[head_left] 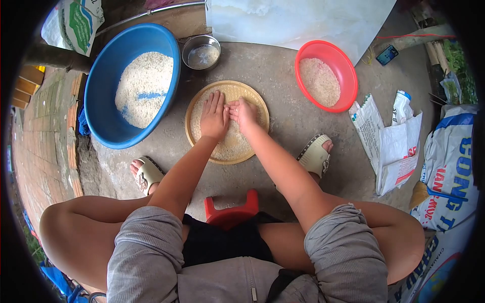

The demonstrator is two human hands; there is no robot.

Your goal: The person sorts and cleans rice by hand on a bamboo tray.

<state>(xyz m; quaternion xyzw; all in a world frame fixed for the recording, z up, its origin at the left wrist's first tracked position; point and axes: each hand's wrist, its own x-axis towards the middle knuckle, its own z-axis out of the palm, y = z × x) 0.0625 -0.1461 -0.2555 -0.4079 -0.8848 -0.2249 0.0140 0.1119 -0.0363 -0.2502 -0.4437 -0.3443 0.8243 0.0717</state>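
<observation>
A round woven bamboo tray (pixel 230 156) lies on the ground between my feet, with pale rice grains (pixel 230 144) spread over it. My left hand (pixel 215 117) rests palm down over the rice, its fingers stretched out and pointing away from me. Beside it, my right hand (pixel 244 114) is turned on its side, slightly cupped, with its fingers pointing at the left hand and touching or nearly touching its edge. I cannot make out any grains within the right palm.
A large blue basin (pixel 96 118) of rice stands left, beside a small metal bowl (pixel 201 53). A red basin (pixel 347 88) with rice is at right, near a phone (pixel 387 54) and white sacks (pixel 399 161). Beneath me is a red stool (pixel 231 214).
</observation>
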